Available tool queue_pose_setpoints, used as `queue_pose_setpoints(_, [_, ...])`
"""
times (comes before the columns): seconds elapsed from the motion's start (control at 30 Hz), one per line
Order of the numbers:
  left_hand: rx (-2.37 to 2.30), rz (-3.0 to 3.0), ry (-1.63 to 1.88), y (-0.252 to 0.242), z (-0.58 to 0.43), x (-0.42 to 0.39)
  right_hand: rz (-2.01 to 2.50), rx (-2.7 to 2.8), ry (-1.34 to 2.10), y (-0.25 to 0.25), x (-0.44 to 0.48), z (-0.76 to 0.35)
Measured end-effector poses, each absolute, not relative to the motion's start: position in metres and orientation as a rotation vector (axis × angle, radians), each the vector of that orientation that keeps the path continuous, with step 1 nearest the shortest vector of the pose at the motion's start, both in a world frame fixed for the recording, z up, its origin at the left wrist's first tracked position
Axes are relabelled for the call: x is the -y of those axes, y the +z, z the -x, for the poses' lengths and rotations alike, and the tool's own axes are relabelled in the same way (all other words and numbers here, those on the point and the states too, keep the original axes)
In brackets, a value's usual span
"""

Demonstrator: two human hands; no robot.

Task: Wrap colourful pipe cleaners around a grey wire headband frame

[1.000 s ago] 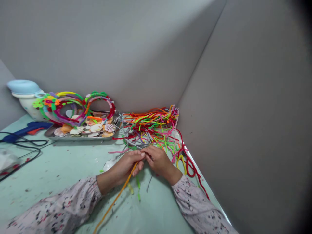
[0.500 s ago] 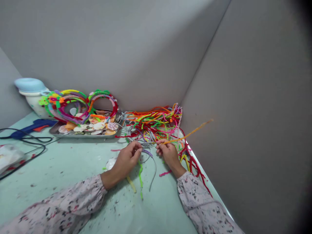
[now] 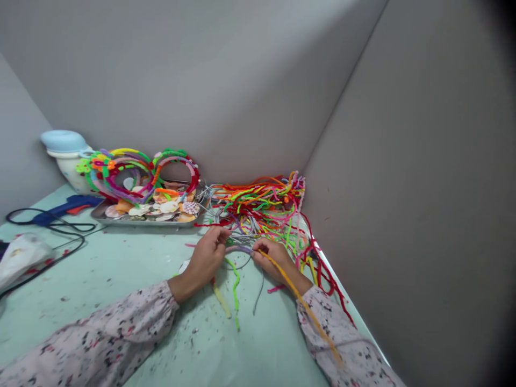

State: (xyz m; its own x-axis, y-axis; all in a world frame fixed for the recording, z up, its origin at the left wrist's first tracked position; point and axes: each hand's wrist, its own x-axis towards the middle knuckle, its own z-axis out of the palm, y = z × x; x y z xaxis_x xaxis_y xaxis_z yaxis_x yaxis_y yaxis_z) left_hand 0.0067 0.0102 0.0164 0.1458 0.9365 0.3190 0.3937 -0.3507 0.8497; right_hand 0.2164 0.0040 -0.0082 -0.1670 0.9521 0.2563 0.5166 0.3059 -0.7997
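Note:
A thin band [image 3: 241, 249], wrapped in pink and purple fuzz, spans the short gap between my two hands. My left hand [image 3: 205, 260] is closed on the band's left part, fingertips pinched. My right hand [image 3: 275, 259] pinches an orange pipe cleaner [image 3: 300, 298] against the band's right end. The pipe cleaner's long free length trails back over my right wrist and sleeve. Below the right hand a bare grey wire end [image 3: 259, 293] hangs down. A green pipe cleaner [image 3: 236, 285] and a pale yellow strip [image 3: 221, 301] lie below my left hand.
Behind my hands lies a heap of coloured pipe cleaners [image 3: 262, 196] with grey wires. A metal tray [image 3: 141, 221] of shells has several fuzzy headbands [image 3: 177, 156] on it. At left are a blue glue gun [image 3: 66, 207], a black cord [image 3: 60, 226] and a blue-lidded white container [image 3: 70, 164].
The orange pipe cleaner's free end has swung from pointing away up right to lying back over my right sleeve. My right hand has turned and come closer to the band.

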Motion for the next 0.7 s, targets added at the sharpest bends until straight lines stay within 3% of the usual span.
queue_pose_setpoints(0.3, [-1.196,-1.767,0.982,0.029,0.004,-0.030,1.323,1.436,1.026,0.001,-0.010,-0.226])
queue_pose_setpoints(0.57, [-1.177,-2.281,0.368,0.018,0.009,-0.035,1.128,1.033,1.237,-0.010,-0.019,-0.237])
queue_pose_setpoints(0.7, [-1.163,-2.388,0.293,0.017,0.006,-0.027,1.085,0.965,1.278,-0.008,-0.020,-0.235])
